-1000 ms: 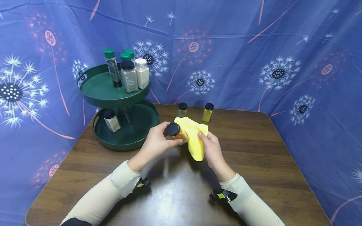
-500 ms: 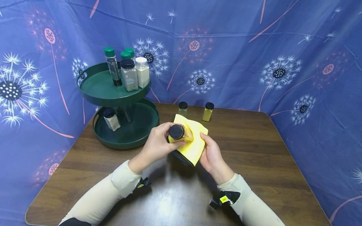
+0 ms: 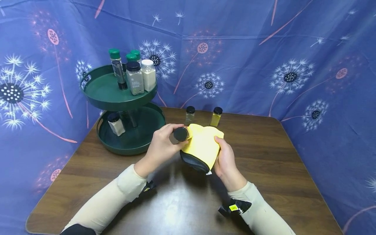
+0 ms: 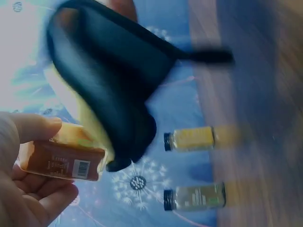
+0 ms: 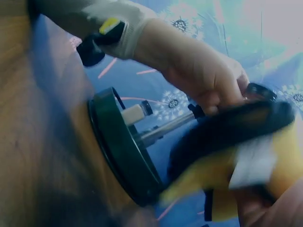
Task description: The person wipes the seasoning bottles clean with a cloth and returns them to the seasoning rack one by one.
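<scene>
My left hand (image 3: 163,145) grips a spice jar (image 4: 64,159) with a black lid and reddish-brown contents; a barcode label shows on it in the left wrist view. A yellow cloth (image 3: 204,143) with a dark grey underside is held in my right hand (image 3: 227,163), thumb on top at its right edge. The cloth's left edge meets the jar's side, just right of the lid. In the right wrist view a white tag (image 5: 253,163) hangs on the cloth, which hides part of the right fingers.
On the left stands a two-tier green tray stand (image 3: 117,106). Its top tier holds several spice bottles (image 3: 135,80); a white-filled jar (image 3: 116,124) leans on the lower tier. Behind my hands stand a yellow spice jar (image 3: 215,117) and a greenish one (image 3: 190,115), near the blue cloth backdrop.
The cloth came up around the jar, then shifted right with my right hand, its dark underside now folded at the front. The jar moved slightly right, then back left.
</scene>
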A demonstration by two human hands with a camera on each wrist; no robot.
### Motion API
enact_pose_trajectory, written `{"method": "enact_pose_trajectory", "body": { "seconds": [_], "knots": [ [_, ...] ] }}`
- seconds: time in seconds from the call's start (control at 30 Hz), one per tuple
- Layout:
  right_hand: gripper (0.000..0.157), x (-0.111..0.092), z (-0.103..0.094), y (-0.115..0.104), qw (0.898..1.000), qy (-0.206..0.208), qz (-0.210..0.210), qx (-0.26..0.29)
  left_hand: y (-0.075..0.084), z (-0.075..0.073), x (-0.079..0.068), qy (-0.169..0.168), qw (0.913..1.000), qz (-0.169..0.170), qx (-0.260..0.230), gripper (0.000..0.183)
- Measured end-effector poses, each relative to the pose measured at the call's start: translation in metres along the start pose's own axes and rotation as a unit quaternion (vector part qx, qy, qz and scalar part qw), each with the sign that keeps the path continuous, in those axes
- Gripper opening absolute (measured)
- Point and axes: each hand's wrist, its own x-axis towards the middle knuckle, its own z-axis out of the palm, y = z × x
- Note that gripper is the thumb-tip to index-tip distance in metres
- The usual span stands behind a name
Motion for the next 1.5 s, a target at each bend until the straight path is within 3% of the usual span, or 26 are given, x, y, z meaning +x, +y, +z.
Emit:
{"method": "enact_pose_trajectory", "body": {
  "seconds": [0.13,0.23,0.37,0.7,0.87,1.03,1.27,1.5],
  "knots": [
    [0.033,0.003,0.0,-0.002,0.999,0.022,-0.035,0.006,0.006,-0.001,-0.003,-0.012,0.9978,-0.041,-0.051,0.054],
    [0.036,0.003,0.001,-0.001,0.999,-0.003,-0.039,0.01,0.013,0.0,-0.006,-0.032,0.9939,-0.057,-0.088,0.053],
    [0.037,0.0,0.004,0.004,0.999,-0.044,-0.027,0.0,0.019,0.001,-0.009,-0.039,0.992,-0.049,-0.11,0.053],
    [0.026,-0.004,0.0,0.007,0.999,-0.042,-0.004,-0.005,0.014,0.001,-0.005,0.0,0.9963,-0.049,-0.07,0.052],
    [0.028,-0.004,-0.002,0.0,1.0,-0.014,-0.021,-0.008,0.016,-0.001,-0.003,-0.001,0.998,-0.052,-0.035,0.054],
    [0.033,-0.004,-0.001,-0.001,0.999,0.012,-0.045,0.013,0.019,-0.003,-0.003,-0.019,0.9964,-0.061,-0.057,0.053],
    [0.036,-0.007,0.007,0.012,0.999,-0.027,-0.035,0.024,0.029,-0.001,-0.008,-0.045,0.9918,-0.063,-0.102,0.051],
    [0.034,-0.01,0.008,0.015,0.999,-0.045,-0.01,-0.01,0.029,-0.001,-0.004,-0.02,0.9979,-0.056,-0.025,0.054]
  ]
}}
